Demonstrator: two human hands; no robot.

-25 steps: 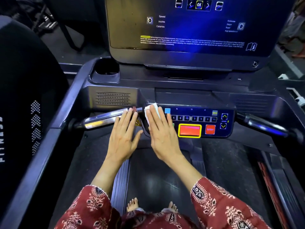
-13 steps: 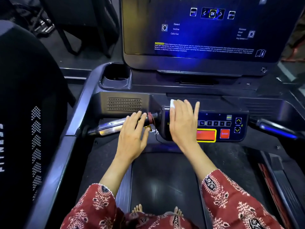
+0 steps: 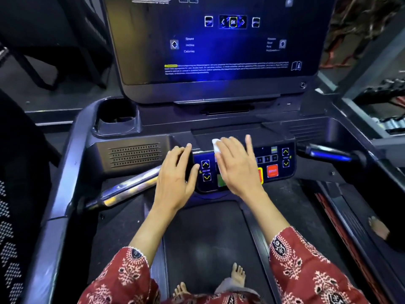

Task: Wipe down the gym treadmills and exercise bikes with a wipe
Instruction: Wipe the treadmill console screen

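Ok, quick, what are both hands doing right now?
Left hand: open, resting on the left end of the dark button panel.
Right hand: open, fingers flat, pressing the white wipe onto that panel.

The right hand (image 3: 237, 170) lies flat on the button panel (image 3: 278, 163), fingers straight, pressing a white wipe (image 3: 215, 145) against it. The left hand (image 3: 175, 181) rests on the panel's left end, by the chrome handlebar (image 3: 129, 187). The screen (image 3: 219, 44) stands behind the panel.

Head camera looks forward and down, close over the treadmill console (image 3: 135, 154), edges seemingly warped.
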